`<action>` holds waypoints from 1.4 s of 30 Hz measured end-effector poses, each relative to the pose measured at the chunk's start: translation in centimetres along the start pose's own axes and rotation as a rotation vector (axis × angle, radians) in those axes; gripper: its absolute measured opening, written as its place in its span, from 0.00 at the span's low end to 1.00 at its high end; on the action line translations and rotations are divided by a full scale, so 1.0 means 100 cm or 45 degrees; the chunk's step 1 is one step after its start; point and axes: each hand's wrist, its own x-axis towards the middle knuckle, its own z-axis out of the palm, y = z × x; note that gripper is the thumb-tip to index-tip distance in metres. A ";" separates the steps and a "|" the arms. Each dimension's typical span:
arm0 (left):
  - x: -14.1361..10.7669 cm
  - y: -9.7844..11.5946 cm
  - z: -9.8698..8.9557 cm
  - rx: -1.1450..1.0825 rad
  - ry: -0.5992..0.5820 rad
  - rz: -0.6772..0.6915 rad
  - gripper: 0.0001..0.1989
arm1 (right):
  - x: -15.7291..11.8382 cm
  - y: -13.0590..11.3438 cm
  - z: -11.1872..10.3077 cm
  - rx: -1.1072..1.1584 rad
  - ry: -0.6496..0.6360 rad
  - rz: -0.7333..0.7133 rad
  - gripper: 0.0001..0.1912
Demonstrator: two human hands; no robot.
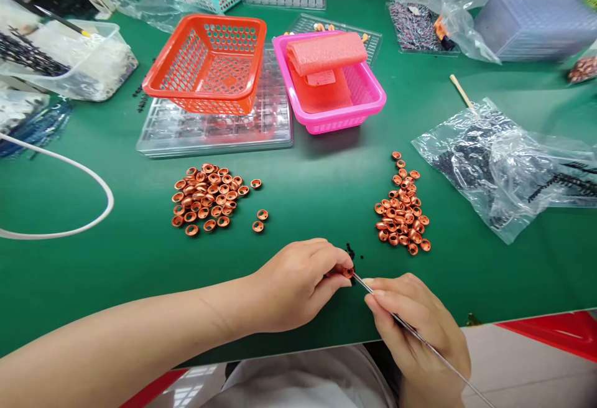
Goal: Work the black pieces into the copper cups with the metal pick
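My left hand [298, 280] pinches a small copper-coloured ring-shaped part [347, 273] between thumb and fingertips, just above the green table. My right hand [415, 321] is closed around a thin metal tool [431, 347], whose tip meets the ring. Whether the tip splits into two prongs is too small to tell. Tiny black pieces [351, 251] lie on the table right behind my left fingertips. A pile of copper-coloured rings [205, 196] spreads out to the left, with a few apart from it. A second pile of these rings [402, 215] lies to the right, beyond my right hand.
An orange basket [158, 81] rests on clear plastic trays [209, 140]. Beside it, a pink basket [373, 106] holds folded pink foam [326, 53]. Plastic bags with black pieces [494, 165] lie at right. A white cable [105, 190] loops in from the left.
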 end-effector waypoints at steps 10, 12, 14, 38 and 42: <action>0.002 0.002 0.000 0.015 0.012 -0.010 0.03 | -0.001 0.002 -0.002 -0.013 -0.061 -0.042 0.15; 0.002 0.002 0.000 0.020 0.008 -0.013 0.04 | -0.001 0.001 -0.002 -0.006 -0.068 -0.042 0.16; 0.002 0.001 0.000 0.026 0.002 -0.016 0.04 | -0.001 0.002 -0.002 0.007 -0.072 -0.053 0.16; 0.001 -0.001 -0.001 0.005 -0.022 0.023 0.03 | 0.001 0.002 -0.002 0.042 -0.072 -0.052 0.17; 0.001 -0.001 -0.001 0.009 -0.047 0.034 0.03 | 0.002 0.002 -0.003 0.055 -0.089 -0.013 0.17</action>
